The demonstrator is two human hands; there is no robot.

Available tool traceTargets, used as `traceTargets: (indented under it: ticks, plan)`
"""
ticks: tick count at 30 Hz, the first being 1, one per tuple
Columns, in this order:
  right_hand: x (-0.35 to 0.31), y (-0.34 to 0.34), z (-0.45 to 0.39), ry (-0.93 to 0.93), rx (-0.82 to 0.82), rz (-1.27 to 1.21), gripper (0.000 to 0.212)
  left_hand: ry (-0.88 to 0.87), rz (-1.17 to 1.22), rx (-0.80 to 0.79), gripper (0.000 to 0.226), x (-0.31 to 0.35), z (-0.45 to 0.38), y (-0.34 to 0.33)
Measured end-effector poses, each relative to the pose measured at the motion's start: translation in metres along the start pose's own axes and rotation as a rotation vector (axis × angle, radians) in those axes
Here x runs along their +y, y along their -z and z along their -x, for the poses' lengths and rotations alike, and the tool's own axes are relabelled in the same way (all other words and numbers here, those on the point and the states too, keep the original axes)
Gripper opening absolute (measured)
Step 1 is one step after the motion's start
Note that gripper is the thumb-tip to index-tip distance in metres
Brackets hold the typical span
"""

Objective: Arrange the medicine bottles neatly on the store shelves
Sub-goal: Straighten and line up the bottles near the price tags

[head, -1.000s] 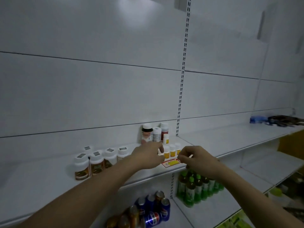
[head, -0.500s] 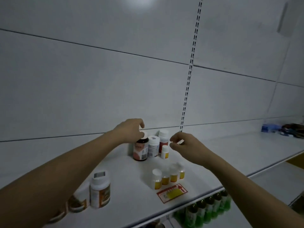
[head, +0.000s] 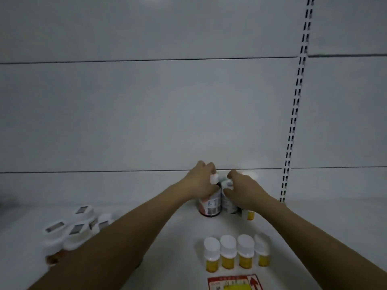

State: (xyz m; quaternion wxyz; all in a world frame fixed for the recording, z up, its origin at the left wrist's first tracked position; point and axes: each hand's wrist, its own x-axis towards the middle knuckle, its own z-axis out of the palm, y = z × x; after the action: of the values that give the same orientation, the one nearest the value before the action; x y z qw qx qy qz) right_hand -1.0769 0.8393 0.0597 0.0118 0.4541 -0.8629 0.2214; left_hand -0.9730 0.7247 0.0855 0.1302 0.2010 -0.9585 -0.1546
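Closing in since a moment ago, the left hand [head: 202, 184] now grips the brown bottle [head: 210, 206] while the right hand [head: 240, 191] curls round the white bottle [head: 228, 203] at its 3 o'clock, both at the shelf [head: 178, 237] back, likely for straightening.

Your way in: bare shelf [head: 173, 243] strip between arms open; four yellow vials [head: 236, 253] block front right, white-capped jars [head: 71, 229] crowd left, back wall [head: 146, 114] close behind rear bottles [head: 211, 204]
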Motion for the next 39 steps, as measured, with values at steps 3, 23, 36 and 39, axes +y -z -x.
traceTargets:
  ticks: [3,23,36,39]
  plan:
    - [0.004,-0.009,-0.003,0.057,-0.003,0.018,0.042,0.076,-0.047,0.06,0.043,0.006,0.006,-0.007]
    - [-0.095,0.07,0.008,0.437,-0.2,-0.549,0.026,0.32,0.412,0.506,0.052,-0.03,0.142,0.135]
    - [-0.356,-0.002,0.079,0.707,-0.26,-0.634,0.026,0.447,0.409,0.842,0.043,-0.158,0.375,0.233]
    - [-0.424,-0.012,0.092,0.743,-0.409,-0.657,0.026,0.49,0.396,0.88,0.045,-0.189,0.43,0.255]
